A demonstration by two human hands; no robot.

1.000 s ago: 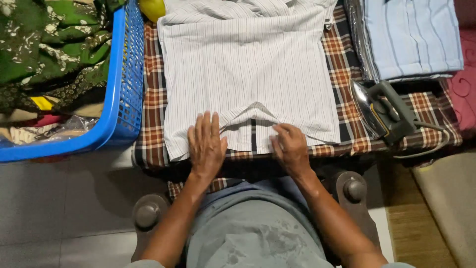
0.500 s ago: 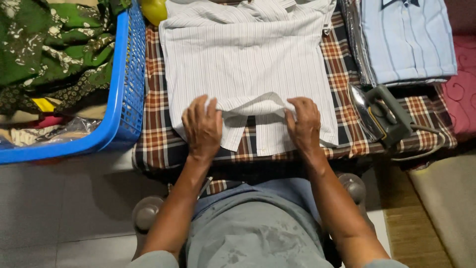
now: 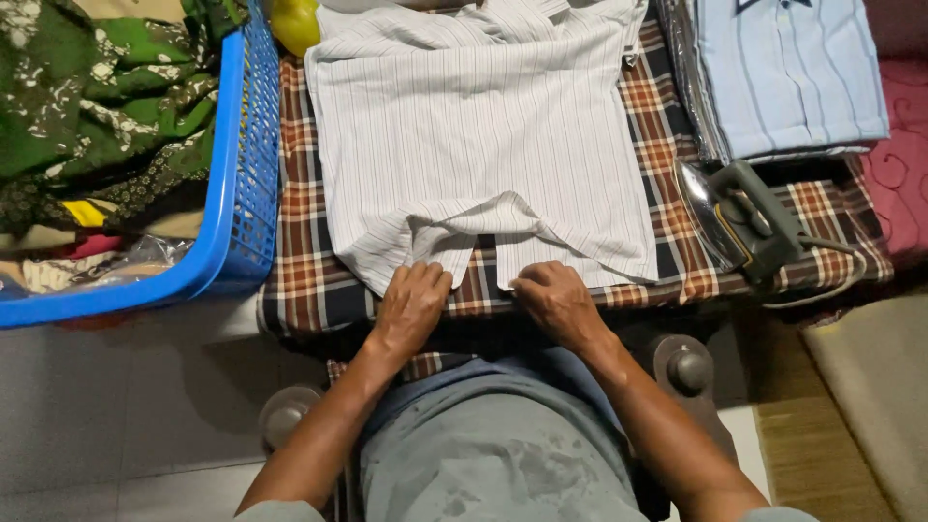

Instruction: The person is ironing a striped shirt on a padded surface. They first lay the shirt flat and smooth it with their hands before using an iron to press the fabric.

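At the far left of the frame you have a blue plastic basket (image 3: 242, 174) heaped with green patterned clothes (image 3: 97, 106), sitting just beside the plaid-covered table (image 3: 309, 280). A yellow rounded object (image 3: 295, 21) peeks in at the top, touching the basket's corner.

Moving right, the white striped shirt (image 3: 483, 126) lies flat across the middle of the table, its long axis running from the top of the frame down toward you. Its near hem is bunched and partly folded up, and that hem is where both your hands are.

Your left hand (image 3: 414, 304) is curled, fingers closed on the lower left flap of the shirt at the near edge of the table. Your right hand (image 3: 553, 295) is likewise curled, pinching the lower right flap just beside it. The two hands sit close together, about equally near the hem, and the body of the shirt lies straight ahead of both, toward the top of the frame.

Further right, a clothes iron (image 3: 739, 222) rests near the table's right end, well apart from your right hand. Above it lies a folded light blue shirt (image 3: 788, 72).
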